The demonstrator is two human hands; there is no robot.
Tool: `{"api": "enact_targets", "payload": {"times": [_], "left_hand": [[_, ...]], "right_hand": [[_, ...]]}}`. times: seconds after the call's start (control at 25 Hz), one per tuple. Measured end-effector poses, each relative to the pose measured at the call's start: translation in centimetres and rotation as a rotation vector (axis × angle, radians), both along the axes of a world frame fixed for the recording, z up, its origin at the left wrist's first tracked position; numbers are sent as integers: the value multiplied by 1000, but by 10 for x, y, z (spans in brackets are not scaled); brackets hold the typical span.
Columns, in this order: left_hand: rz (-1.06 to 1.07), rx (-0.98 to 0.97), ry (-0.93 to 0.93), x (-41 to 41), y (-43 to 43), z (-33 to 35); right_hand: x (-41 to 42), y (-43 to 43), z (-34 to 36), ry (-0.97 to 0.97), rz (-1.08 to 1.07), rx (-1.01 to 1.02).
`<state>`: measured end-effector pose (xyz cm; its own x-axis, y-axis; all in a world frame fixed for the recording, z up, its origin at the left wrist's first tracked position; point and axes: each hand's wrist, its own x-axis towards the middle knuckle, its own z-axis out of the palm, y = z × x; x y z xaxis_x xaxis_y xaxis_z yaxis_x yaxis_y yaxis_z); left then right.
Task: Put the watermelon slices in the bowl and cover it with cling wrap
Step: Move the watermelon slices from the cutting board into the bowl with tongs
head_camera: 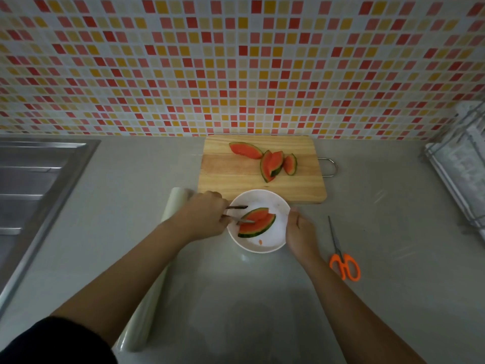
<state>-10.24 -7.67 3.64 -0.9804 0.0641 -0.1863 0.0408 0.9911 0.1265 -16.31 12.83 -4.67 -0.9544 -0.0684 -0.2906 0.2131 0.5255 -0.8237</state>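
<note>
Dim light. Grey worktop (393, 232) against red-yellow-white mosaic tile wall (236, 61); stainless sink drainboard (31, 179) left, wire rack (462, 158) right.

Cling-wrap roll (175, 203) partly under left forearm (126, 271)

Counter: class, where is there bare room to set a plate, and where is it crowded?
Bare counter: between the sink and the cling wrap roll, and between the scissors and the wire rack. Crowded: the bowl, with left hand, tongs and right hand, by the cutting board.
</note>
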Motion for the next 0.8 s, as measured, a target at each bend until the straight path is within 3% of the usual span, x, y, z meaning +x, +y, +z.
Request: {"api": "enact_targets", "payload": {"times": [0.12, 0.32, 0.52, 0.64, 0.8], "left_hand": [[77, 186, 75, -15, -25, 21], [307, 180, 299, -77, -56, 10], [520, 280, 168, -134, -80, -20], [498, 307, 47, -147, -87, -28], [469, 387, 38, -134, -102, -31]], "right_hand": [[1, 0, -1, 15, -4, -2], [2, 0, 0, 3, -21, -5], [3, -1, -4, 31, -37, -25], [1, -2, -5, 44, -32, -17], [1, -1, -4, 67, -27, 0]]}}
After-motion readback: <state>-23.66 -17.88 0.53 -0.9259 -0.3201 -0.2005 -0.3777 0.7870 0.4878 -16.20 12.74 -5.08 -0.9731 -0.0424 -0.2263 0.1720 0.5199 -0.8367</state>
